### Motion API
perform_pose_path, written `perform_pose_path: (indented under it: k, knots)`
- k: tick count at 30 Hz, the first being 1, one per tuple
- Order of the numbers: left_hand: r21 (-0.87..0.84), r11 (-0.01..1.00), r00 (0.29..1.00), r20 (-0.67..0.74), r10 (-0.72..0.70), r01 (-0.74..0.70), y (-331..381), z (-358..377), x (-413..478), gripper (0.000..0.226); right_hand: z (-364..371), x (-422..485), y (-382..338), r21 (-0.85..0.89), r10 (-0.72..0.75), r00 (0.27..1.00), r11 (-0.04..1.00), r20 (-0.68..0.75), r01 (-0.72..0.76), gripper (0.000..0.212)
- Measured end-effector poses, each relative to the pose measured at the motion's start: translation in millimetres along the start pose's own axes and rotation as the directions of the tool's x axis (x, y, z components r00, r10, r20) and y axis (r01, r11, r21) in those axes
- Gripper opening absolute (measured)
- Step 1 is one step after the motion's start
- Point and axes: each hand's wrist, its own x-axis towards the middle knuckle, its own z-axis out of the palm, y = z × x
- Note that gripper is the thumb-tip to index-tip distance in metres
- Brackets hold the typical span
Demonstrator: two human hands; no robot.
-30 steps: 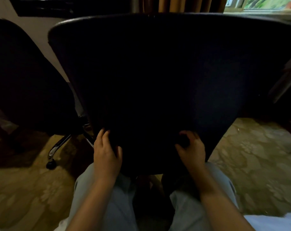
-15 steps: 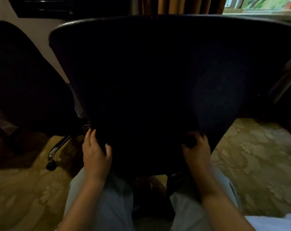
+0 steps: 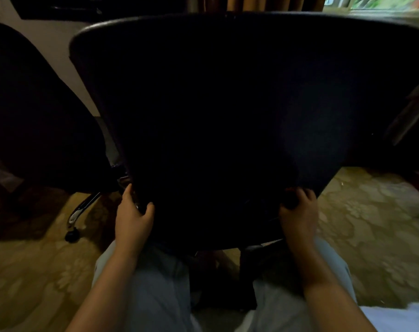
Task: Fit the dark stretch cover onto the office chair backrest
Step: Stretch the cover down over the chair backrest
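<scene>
The office chair backrest fills the middle of the head view, wrapped in the dark stretch cover (image 3: pixel 239 111). My left hand (image 3: pixel 131 216) grips the cover's lower left edge, thumb on the near side and fingers curled behind it. My right hand (image 3: pixel 299 212) grips the lower right edge with curled fingers. The bottom hem between my hands is lost in shadow, and the chair's seat and front are hidden behind the backrest.
A second dark chair (image 3: pixel 36 111) stands at the left, its chrome leg and caster (image 3: pixel 74 226) on the patterned carpet (image 3: pixel 371 216). My knees in light trousers (image 3: pixel 160 291) are under the backrest. Curtains and a window lie beyond the top edge.
Both hands have slid outward along the lower edge of the cover, the left one leftward and slightly up, the right one rightward. The backrest has barely moved.
</scene>
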Motion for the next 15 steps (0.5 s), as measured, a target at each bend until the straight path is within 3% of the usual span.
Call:
perform_pose_path:
  k: [4, 8, 15]
  knots:
    - [-0.036, 0.999, 0.999, 0.01, -0.036, 0.037, 2, -1, 0, 0.067, -5, 8, 4, -0.004, 0.099, 0.993, 0.995, -0.06, -0.099, 0.031]
    - [-0.044, 0.999, 0.999, -0.017, -0.028, 0.028, 1, -4, 0, 0.063, 7, -1, -12, -0.003, 0.087, 0.995, 0.996, 0.042, -0.087, 0.037]
    - [0.0, 0.998, 0.998, -0.01, 0.059, -0.059, -5, -5, -4, 0.059, 35, -27, -36, -0.012, -0.217, 0.947, 0.974, 0.237, 0.227, 0.033]
